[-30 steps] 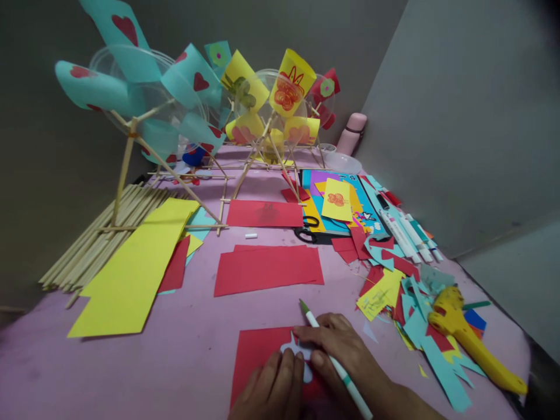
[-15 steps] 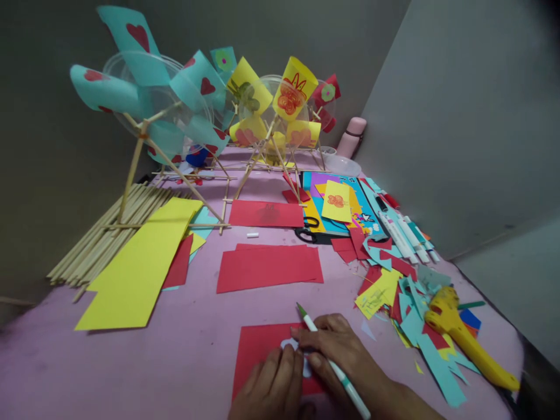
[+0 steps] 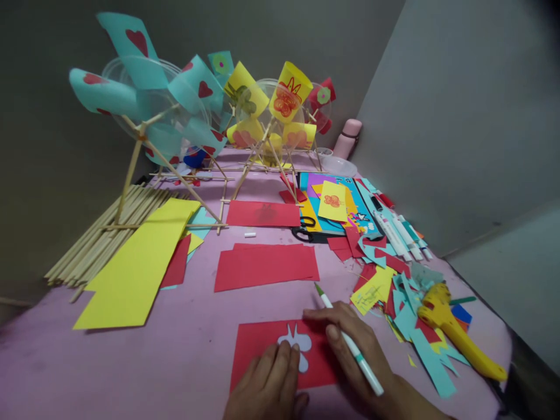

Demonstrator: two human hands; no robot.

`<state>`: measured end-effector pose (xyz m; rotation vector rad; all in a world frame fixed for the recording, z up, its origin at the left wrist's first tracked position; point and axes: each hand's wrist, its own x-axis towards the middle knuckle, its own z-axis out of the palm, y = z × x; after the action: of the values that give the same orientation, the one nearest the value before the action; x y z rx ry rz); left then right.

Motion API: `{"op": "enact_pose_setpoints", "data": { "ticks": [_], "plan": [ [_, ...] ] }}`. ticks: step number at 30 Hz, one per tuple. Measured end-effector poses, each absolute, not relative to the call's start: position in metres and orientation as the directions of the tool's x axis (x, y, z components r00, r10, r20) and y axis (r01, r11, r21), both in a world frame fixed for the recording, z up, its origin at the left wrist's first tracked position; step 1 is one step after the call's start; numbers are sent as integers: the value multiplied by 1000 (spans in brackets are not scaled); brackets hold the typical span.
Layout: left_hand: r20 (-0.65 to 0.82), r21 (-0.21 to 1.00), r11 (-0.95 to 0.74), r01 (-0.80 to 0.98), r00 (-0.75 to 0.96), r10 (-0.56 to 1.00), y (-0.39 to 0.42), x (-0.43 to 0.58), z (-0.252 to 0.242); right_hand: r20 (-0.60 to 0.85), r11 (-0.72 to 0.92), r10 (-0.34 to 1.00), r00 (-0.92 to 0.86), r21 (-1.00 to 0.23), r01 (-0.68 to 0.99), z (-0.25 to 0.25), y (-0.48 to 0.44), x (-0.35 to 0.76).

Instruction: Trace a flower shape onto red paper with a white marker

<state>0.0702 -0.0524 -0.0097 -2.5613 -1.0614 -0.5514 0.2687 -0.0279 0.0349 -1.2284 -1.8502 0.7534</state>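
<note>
A pale lavender butterfly cutout lies on a red paper rectangle near the front of the table. My left hand lies on its left part, fingers together and extended, pressing it against the paper. Part of the cutout is hidden under these fingers. In my right hand is a white marker with a green tip and a teal band, slanted with the tip up and away from the paper. That hand hovers at the right edge of the red sheet, its index finger stretched out.
Red strips lie ahead, yellow paper and bamboo sticks to the left. At right are paper scraps, a yellow glue gun, markers and black scissors. Paper pinwheels on stick frames stand behind.
My right hand has moved right and lifted off the cutout with the marker, uncovering more of the butterfly shape. My left hand stays on the cutout. The view has shifted slightly.
</note>
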Motion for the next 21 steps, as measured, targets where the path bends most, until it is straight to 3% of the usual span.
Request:
{"op": "enact_pose_setpoints", "data": {
  "ticks": [5,11,17,21],
  "plan": [
    [499,-11,-680,733,594,631,-47,72,8,118,129,991,-64,-970,208,33,-28,268],
    [453,199,-697,689,566,688,-42,73,25,70,76,996,-47,-984,160,32,-26,268],
    [446,209,-708,675,579,683,-41,71,27,166,163,986,13,-978,130,32,-28,270],
    [469,131,-716,685,594,654,-40,71,27,25,17,995,95,-996,84,38,-29,268]
  ]
}}
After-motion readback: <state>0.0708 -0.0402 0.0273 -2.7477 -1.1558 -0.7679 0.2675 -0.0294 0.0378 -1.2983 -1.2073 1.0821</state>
